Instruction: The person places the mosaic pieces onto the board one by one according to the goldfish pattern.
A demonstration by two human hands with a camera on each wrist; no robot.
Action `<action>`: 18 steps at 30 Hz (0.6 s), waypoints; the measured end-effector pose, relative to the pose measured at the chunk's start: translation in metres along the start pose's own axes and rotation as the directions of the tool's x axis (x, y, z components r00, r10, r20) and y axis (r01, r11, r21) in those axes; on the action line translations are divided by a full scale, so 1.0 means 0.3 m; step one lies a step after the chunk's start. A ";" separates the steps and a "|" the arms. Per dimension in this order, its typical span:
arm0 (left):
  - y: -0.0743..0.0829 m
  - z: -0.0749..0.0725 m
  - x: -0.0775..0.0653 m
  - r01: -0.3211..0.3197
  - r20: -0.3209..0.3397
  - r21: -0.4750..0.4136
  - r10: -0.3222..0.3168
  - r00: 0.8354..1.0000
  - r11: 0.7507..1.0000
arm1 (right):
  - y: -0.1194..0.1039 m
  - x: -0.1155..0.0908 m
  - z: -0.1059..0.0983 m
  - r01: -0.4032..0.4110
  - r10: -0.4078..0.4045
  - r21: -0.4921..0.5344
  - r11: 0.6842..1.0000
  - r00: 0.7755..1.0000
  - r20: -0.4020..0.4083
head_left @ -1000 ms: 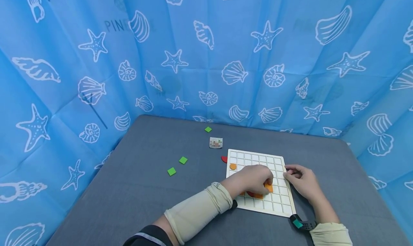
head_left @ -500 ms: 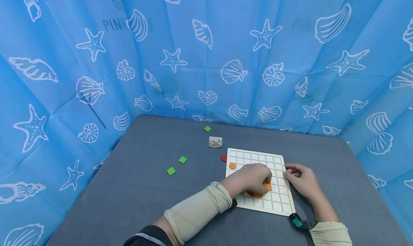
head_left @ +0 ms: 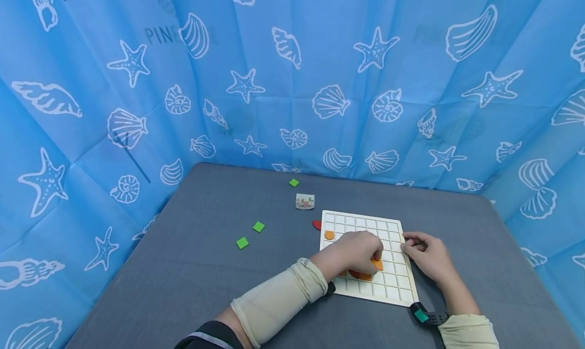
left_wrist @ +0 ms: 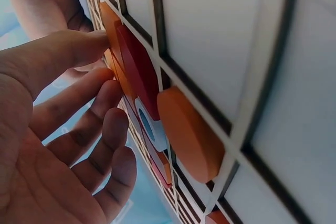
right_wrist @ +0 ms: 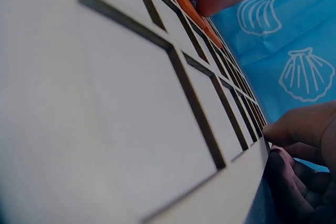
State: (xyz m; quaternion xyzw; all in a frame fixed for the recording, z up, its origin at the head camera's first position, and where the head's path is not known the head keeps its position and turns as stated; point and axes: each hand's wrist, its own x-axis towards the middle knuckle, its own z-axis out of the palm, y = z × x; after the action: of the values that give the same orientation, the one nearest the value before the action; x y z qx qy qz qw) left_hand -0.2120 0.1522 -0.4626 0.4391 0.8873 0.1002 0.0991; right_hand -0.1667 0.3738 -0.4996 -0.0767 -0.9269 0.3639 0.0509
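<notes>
My left hand (head_left: 358, 251) is over the middle of a pale grid board (head_left: 396, 287), thumb and index finger pinching an orange square tile (head_left: 377, 264) at the grid. Beneath that hand, in the left wrist view, lie a red curved piece (left_wrist: 137, 64), a light tile with a blue oval (left_wrist: 152, 125) and an orange round piece (left_wrist: 190, 135), all in cells. At the board's right edge my right hand (head_left: 427, 257) grips the rim, thumb (right_wrist: 281, 132) on top and the other fingers curled below. Another orange disc (head_left: 329, 235) sits in the board's upper left.
Three green square tiles, one the far tile (head_left: 294, 182), lie on the grey table (head_left: 196, 283) left of the board. A small patterned card (head_left: 304, 201) is behind it. Just off the board's left edge is a red half-round piece (head_left: 317, 225). A blue curtain (head_left: 274, 115) hangs around.
My left hand has shifted very slightly left on the board, with the orange tile at its fingertips. The right hand stays at the board's edge.
</notes>
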 end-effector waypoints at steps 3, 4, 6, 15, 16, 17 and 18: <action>-0.001 0.002 -0.002 -0.009 -0.004 0.003 0.009 1.000 1.000 | -0.001 -0.001 0.001 -0.002 0.002 0.003 1.000 1.000 -0.003; -0.002 0.001 -0.004 -0.012 -0.007 0.001 0.012 1.000 1.000 | -0.001 -0.001 0.001 -0.002 0.002 0.001 1.000 1.000 -0.003; -0.007 -0.005 -0.011 -0.021 -0.011 -0.018 0.021 1.000 1.000 | -0.002 0.000 0.002 -0.004 0.004 -0.004 1.000 1.000 -0.003; -0.124 -0.058 -0.131 -0.086 -0.085 -0.275 0.065 0.994 0.958 | 0.000 0.002 0.006 0.002 -0.002 -0.019 1.000 1.000 -0.001; -0.143 -0.065 -0.152 -0.087 -0.098 -0.300 0.060 0.993 0.950 | 0.000 0.001 0.005 0.001 -0.001 -0.019 1.000 1.000 -0.001; -0.162 -0.071 -0.174 -0.083 -0.113 -0.324 0.048 0.992 0.942 | 0.001 0.002 0.003 0.004 -0.004 -0.016 1.000 1.000 0.000; -0.179 -0.079 -0.195 -0.079 -0.129 -0.340 0.037 0.991 0.937 | 0.002 0.001 0.001 0.004 -0.004 -0.017 1.000 1.000 0.000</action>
State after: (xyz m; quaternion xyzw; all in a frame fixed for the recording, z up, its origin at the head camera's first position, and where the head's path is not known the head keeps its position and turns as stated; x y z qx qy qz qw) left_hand -0.2243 0.0713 -0.4489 0.4342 0.8472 0.2828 0.1176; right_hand -0.1670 0.3741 -0.5001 -0.0754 -0.9300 0.3561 0.0509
